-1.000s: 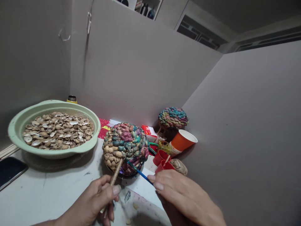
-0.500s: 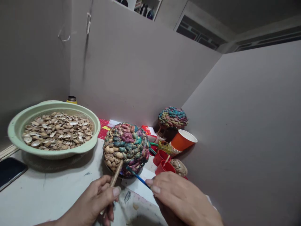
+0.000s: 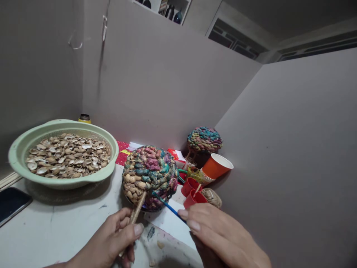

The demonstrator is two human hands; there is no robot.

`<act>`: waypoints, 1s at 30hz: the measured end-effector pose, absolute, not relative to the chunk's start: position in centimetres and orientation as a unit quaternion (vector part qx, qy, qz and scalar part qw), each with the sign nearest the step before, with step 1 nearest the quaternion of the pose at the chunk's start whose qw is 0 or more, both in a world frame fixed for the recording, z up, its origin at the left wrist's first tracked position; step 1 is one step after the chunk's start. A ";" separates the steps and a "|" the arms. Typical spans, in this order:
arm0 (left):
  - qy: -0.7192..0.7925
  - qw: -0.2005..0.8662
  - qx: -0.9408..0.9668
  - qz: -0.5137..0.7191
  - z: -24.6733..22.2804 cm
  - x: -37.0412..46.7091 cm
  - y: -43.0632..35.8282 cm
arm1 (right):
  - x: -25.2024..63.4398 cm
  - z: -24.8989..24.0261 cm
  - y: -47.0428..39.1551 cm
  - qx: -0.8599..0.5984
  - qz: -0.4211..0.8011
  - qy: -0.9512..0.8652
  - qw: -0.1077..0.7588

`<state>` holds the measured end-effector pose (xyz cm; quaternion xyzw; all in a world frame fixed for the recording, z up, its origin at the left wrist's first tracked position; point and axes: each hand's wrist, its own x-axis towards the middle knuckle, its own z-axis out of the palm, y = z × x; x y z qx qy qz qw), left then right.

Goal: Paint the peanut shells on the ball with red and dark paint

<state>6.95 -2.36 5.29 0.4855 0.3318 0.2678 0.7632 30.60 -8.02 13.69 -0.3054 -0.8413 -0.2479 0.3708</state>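
Observation:
My left hand point(image 3: 118, 234) is closed around a tan stick point(image 3: 137, 209) that runs up to a dome covered in peanut shells point(image 3: 149, 175). The dome's left part is plain tan; the rest shows teal, pink and purple paint. Between the fingertips of my right hand point(image 3: 220, 232) is a blue paintbrush point(image 3: 170, 208), its tip touching or very near the shells at the dome's lower middle. A white sheet point(image 3: 170, 223) lies under the dome and brush.
On the left, a green basket point(image 3: 64, 182) holds many shells, with a phone point(image 3: 13, 203) nearby. Behind my right hand are red cups point(image 3: 193, 199), an orange cup point(image 3: 216, 166), twine point(image 3: 212, 197) and a second painted shell dome point(image 3: 205, 139). Grey panels surround the table.
My right hand has shifted slightly right, and the brush tip has moved a little up and right across the dome. My left hand and the dome are nearly still.

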 end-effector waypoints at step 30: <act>0.308 0.749 0.524 0.263 4.8 7.0 -2.1 | 31.0 13.7 -8.4 -0.336 -0.278 -0.799 0.414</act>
